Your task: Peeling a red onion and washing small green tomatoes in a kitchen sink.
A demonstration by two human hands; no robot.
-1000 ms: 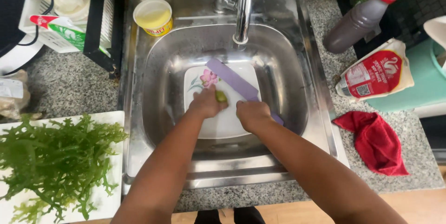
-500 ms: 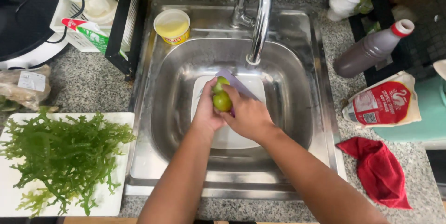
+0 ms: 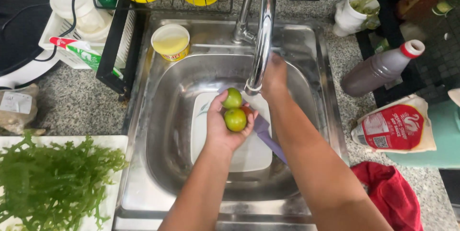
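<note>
Limes held under a dry tap, rinse not yet begun.

Two green limes [image 3: 235, 110] sit cupped in the left hand [image 3: 225, 128] over the white plate [image 3: 249, 157] in the sink [image 3: 158, 116]; the right hand [image 3: 274, 75] reaches behind the faucet [image 3: 263, 30], its grip hidden; no water runs.
</note>
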